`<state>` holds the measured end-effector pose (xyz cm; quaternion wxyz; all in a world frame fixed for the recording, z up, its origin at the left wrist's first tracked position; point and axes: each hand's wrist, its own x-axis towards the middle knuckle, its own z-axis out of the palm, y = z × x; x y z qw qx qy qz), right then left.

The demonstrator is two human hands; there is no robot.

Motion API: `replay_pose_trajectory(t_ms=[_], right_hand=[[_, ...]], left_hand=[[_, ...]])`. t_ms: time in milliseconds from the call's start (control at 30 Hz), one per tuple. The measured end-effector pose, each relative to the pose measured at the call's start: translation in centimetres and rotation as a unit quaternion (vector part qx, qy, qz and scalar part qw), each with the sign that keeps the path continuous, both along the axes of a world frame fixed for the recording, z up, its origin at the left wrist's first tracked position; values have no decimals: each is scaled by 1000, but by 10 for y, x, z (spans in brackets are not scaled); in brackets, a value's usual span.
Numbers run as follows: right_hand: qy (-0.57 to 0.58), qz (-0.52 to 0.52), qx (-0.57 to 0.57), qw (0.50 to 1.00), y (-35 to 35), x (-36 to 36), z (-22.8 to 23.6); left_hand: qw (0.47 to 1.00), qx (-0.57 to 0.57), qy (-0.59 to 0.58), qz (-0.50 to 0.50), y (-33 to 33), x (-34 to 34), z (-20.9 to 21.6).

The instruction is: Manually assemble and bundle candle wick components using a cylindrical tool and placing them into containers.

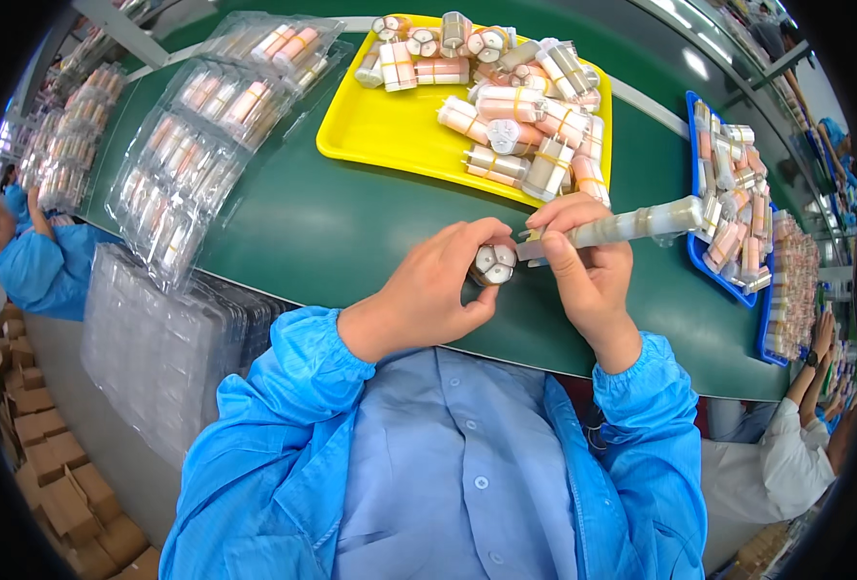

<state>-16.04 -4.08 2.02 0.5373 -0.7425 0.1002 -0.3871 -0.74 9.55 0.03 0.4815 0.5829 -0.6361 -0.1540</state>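
Left grip (433, 275) had thumb and fingers curved around a round bundle (494, 264) of tubes, its segmented pale end turned upward, while the right grip (591, 280) pinched a long clear cylinder (636, 225) near its narrower end, between thumb and fingers. The bundle sat within the left grip, at the near side of the green counter (293, 217) and short of the yellow tray (385, 140); whether its base rested on the counter could not be told. The cylinder's narrow end lay just beside the bundle, though whether the two touched was too small to make out, and its far end stuck out to the right. Doing this step well, by my judgement, called for the left grip to stay firm enough to stop the bundle twisting, yet light enough to keep its segments level and the thin walls unmarked. The right grip was best kept close to the narrow end, since the long overhang probably made the cylinder inclined to tip. Fingertips needed to stay clear of the upturned end so that it remained in sight, and the wrists low, away from the loose banded bundles (549, 169) heaped in the tray.
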Motion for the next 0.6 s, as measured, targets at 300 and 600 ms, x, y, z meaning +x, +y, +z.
replay_pose_trajectory(t_ms=[300,600], right_hand=[[32,-12,-102,994,6,7,-4],[19,-4,-145,989,5,10,-10]], left_hand=[[1000,10,15,-5,0,1,-3],[995,-13,-74,63,0,6,-5]])
